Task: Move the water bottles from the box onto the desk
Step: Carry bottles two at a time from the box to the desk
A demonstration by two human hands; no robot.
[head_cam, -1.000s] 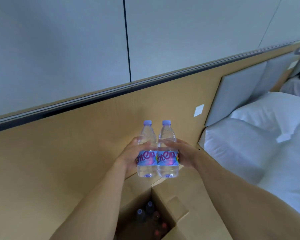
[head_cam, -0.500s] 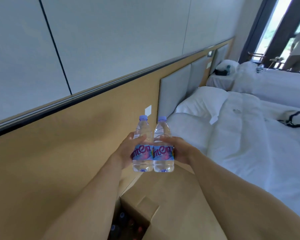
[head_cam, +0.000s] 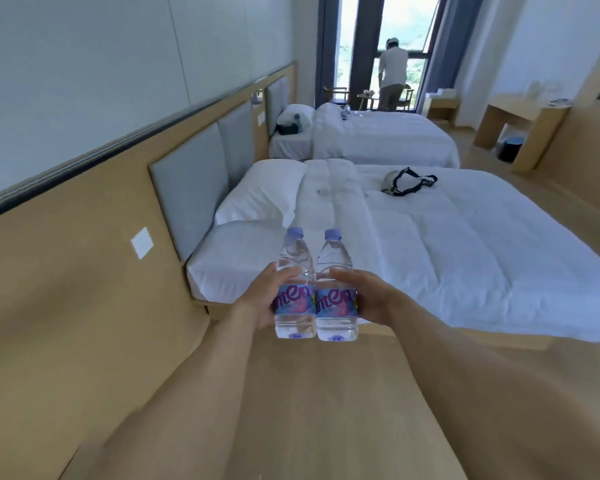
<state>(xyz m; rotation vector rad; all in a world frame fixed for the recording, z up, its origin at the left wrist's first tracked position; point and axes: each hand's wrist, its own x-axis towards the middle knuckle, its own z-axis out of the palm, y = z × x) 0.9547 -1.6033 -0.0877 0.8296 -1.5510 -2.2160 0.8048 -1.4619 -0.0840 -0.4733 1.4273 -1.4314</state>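
Note:
Two clear water bottles with lilac caps and blue-pink labels are held upright side by side in front of me. My left hand (head_cam: 260, 301) grips the left bottle (head_cam: 294, 289) and my right hand (head_cam: 374, 299) grips the right bottle (head_cam: 336, 289). The bottles touch each other, above the wooden floor and before the near bed's corner. The box is out of view. A wooden desk (head_cam: 520, 116) stands far away at the right wall.
The near bed (head_cam: 465, 244) with white bedding and a strapped bag (head_cam: 407, 181) fills the right middle. A second bed (head_cam: 381, 136) lies beyond it. A wood-panelled wall (head_cam: 66, 306) runs along the left. A person (head_cam: 392, 74) stands by the far window.
My view has swung right from the wall and box to the room. The box has left the frame. Both hands keep holding the two bottles together.

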